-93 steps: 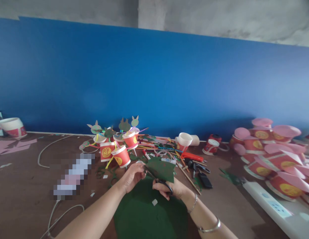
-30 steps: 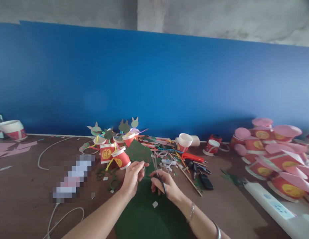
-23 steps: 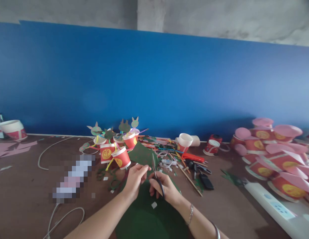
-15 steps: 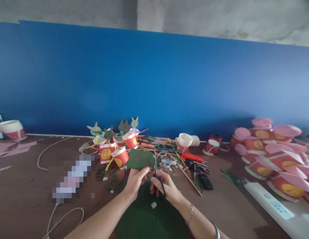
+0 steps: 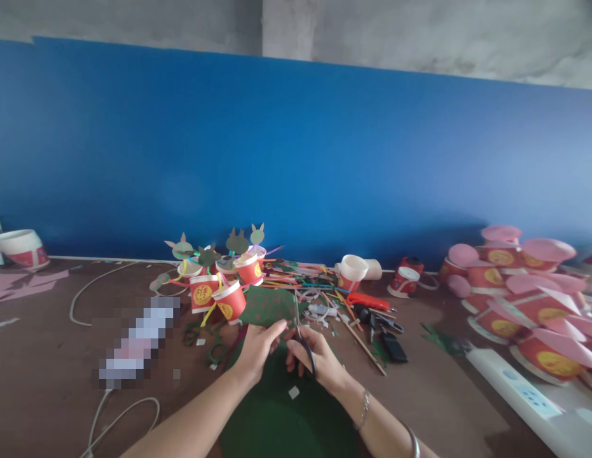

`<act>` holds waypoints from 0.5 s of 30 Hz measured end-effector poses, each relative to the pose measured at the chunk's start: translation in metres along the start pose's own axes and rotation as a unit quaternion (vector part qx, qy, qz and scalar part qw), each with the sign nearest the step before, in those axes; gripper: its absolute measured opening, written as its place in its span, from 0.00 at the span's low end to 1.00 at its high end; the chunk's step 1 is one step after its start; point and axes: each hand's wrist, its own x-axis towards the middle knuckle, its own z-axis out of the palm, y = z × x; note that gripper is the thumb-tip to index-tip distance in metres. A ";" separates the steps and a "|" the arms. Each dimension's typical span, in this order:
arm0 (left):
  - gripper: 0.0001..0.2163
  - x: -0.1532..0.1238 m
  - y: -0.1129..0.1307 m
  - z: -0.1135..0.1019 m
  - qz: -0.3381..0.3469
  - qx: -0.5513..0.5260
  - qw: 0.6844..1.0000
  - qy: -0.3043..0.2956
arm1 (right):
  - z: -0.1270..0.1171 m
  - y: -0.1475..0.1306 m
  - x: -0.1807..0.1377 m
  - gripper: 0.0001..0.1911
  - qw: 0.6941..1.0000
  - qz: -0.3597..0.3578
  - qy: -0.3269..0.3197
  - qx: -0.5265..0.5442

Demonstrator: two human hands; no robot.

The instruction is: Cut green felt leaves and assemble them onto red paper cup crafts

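Observation:
Pinched between the thumb and fingers of my left hand [image 5: 260, 350] is a piece of dark green paper [image 5: 268, 306] with small reddish marks. My right hand [image 5: 315, 356] is closed round the dark handles of a pair of scissors [image 5: 306, 351]. Their blades point away from me and lie at the right edge of the paper; whether they are parted is hard to make out. Below both hands spreads a larger dark green sheet [image 5: 286, 423] with a small white scrap [image 5: 294, 392] on it. Just beyond the paper stand red-and-white paper cups [image 5: 229, 301] with animal-shaped cutouts.
Behind the hands lie coloured sticks, a white tube [image 5: 322, 310], a red cutter [image 5: 369, 301] and keys with a black fob [image 5: 393, 347]. To the right are a white power strip [image 5: 515, 391] and stacked cups with pink paper [image 5: 534, 283]. A blurred-out object [image 5: 140, 337] with a cable is left.
Almost nothing differs. The whole view has shifted very slightly; both hands keep their hold on the paper and the scissors.

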 end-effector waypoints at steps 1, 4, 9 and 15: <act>0.11 0.000 0.000 0.000 0.001 -0.001 1.000 0.000 | 0.000 0.000 0.000 0.19 1.000 -0.001 0.001 0.001; 0.11 0.001 -0.002 -0.001 0.004 0.001 1.000 0.000 | 0.000 0.001 0.000 0.19 1.000 -0.004 0.001 0.000; 0.12 0.000 -0.001 0.000 0.005 0.007 1.000 0.000 | 0.000 0.001 0.001 0.19 1.000 -0.003 0.002 -0.001; 0.11 0.001 0.000 0.000 0.002 0.000 1.000 -0.002 | 0.001 0.000 0.000 0.20 1.000 -0.003 0.015 -0.011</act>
